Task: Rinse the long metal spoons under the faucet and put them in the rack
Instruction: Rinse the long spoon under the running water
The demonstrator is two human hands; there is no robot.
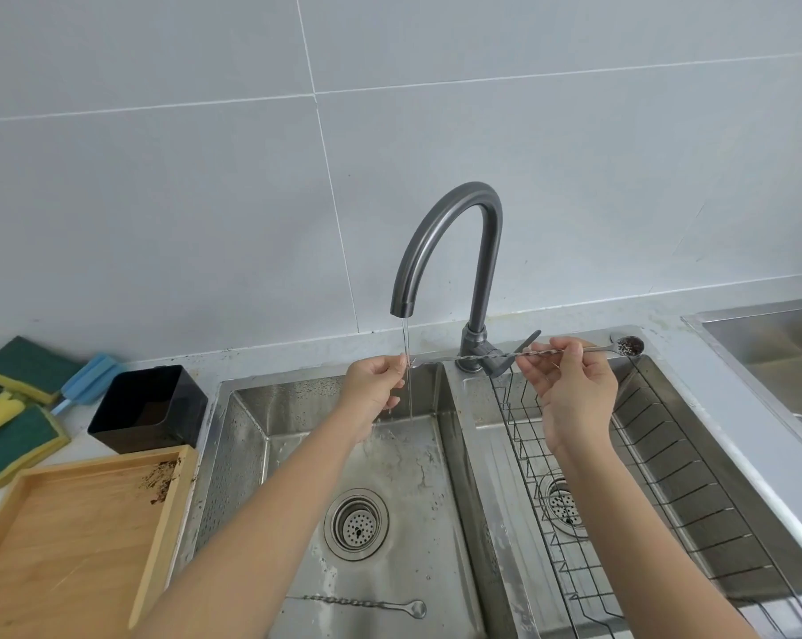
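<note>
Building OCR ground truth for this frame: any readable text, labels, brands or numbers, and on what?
None readable in the head view.
Faucet: no brand mark visible.
Black container: plain, no label.
Wooden tray: only dark crumbs, no print.
Sponges: no lettering.
Long spoon held by left hand and right hand: twisted handle, no engraving discernible.
Wall tiles: blank.

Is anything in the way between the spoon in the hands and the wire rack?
Nothing visible blocks it. The spoon is held level by the left hand and right hand, passing in front of the faucet base. The rack sits directly below its bowl end, open on top and empty.
</note>
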